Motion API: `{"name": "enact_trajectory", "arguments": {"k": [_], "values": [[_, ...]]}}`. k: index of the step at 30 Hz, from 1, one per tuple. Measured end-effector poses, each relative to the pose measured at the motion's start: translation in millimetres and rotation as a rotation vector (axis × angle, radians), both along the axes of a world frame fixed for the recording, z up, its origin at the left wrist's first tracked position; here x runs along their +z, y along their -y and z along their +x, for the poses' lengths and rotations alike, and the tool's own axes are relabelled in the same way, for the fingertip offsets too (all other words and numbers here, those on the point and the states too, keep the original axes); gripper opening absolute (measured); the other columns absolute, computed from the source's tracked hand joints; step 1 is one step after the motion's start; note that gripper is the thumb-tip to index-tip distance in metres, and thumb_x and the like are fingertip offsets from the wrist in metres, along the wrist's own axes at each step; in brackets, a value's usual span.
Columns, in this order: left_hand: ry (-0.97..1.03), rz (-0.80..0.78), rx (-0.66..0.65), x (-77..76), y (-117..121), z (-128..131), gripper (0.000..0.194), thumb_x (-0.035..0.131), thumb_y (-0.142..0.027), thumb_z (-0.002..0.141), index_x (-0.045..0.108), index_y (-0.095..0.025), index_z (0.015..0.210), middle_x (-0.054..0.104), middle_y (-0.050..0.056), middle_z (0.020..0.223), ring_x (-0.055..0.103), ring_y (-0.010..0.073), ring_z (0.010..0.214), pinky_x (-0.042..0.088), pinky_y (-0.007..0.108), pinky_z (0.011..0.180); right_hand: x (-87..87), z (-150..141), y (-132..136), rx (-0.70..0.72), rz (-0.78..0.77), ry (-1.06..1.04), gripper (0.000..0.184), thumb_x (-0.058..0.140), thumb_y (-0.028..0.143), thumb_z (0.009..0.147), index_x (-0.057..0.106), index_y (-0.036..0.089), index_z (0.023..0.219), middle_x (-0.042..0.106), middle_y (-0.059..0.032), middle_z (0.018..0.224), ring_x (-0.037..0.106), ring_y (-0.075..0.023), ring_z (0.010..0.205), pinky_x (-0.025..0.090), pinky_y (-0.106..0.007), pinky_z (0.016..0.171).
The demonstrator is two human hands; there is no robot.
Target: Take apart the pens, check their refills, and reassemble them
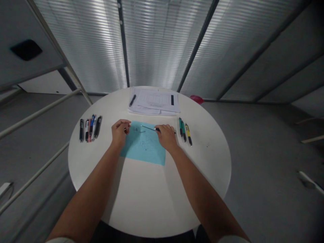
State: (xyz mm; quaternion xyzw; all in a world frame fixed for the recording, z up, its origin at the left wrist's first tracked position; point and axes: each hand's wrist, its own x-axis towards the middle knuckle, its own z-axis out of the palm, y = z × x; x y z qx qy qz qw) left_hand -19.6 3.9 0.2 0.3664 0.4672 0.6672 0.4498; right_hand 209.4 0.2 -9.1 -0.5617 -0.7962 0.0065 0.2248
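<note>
A light blue sheet (141, 148) lies on the round white table (149, 195). My right hand (166, 136) rests on its right edge, fingers closed on a thin dark pen part (149, 128) that points left over the sheet. At the sheet's upper left corner my left hand (120, 131) is curled, pinching something small that I cannot make out. Tiny dark bits lie on the sheet between the hands.
Several pens (89, 128) lie in a row at the table's left. Three pens (185, 132), green and yellow, lie to the right of my right hand. White papers (157, 101) with a black pen (132, 100) sit at the far edge. A red object (196, 99) is on the floor beyond.
</note>
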Motion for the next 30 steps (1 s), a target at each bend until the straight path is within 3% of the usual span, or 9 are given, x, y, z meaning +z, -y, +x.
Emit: {"name": "enact_trajectory", "arguments": {"k": [4,9,14,17,22,30], "values": [[-0.082,0.015,-0.074,3.5,4,3,0.012,0.06,-0.021,0.069,0.071,-0.017,0.072,0.056,0.001,0.059,0.044,0.0091,0.047,0.028,0.023,0.044,3.6,-3,1,0.007,0.07,-0.126,0.027,0.049,0.017,0.094,0.063,0.021,0.117,0.067,-0.0097,0.109,0.054,-0.0254,0.103,0.038,-0.038,0.089],[-0.285,0.026,-0.246,8.2,11,13,0.02,0.067,-0.033,0.076,0.075,-0.017,0.085,0.062,0.002,0.066,0.044,0.0099,0.05,0.029,0.025,0.048,11.6,-10,9,0.124,0.152,-0.274,0.033,0.044,0.008,0.09,0.064,0.019,0.114,0.065,-0.0096,0.106,0.054,-0.0237,0.102,0.042,-0.037,0.094],[-0.377,-0.01,-0.354,8.7,14,24,0.028,0.071,-0.043,0.077,0.074,-0.015,0.074,0.067,0.005,0.069,0.046,0.0102,0.051,0.033,0.026,0.049,11.2,-18,14,0.265,0.146,-0.315,0.034,0.044,0.007,0.09,0.064,0.021,0.114,0.064,-0.0083,0.103,0.054,-0.0226,0.1,0.046,-0.036,0.093],[-0.328,-0.023,-0.35,8.7,14,27,0.033,0.07,-0.046,0.078,0.072,-0.013,0.075,0.065,0.004,0.065,0.045,0.0092,0.048,0.032,0.025,0.046,11.0,-19,17,0.285,0.131,-0.309,0.028,0.045,0.015,0.094,0.063,0.021,0.114,0.063,-0.0085,0.105,0.055,-0.0223,0.102,0.045,-0.036,0.093],[-0.101,-0.045,-0.306,9.0,13,28,0.038,0.068,-0.049,0.081,0.067,-0.014,0.094,0.071,0.009,0.087,0.055,0.0105,0.051,0.038,0.024,0.043,13.1,-17,18,0.142,0.105,-0.258,0.036,0.045,0.042,0.098,0.058,0.019,0.122,0.061,-0.0111,0.115,0.055,-0.024,0.107,0.043,-0.038,0.094],[0.007,-0.054,-0.423,5.1,13,30,0.033,0.067,-0.047,0.084,0.064,-0.016,0.095,0.07,0.012,0.101,0.06,0.0111,0.056,0.045,0.025,0.045,13.7,-15,14,0.127,0.026,-0.074,0.043,0.029,0.043,0.103,0.056,0.026,0.132,0.068,-0.0082,0.108,0.057,-0.0238,0.101,0.038,-0.037,0.088]]}}
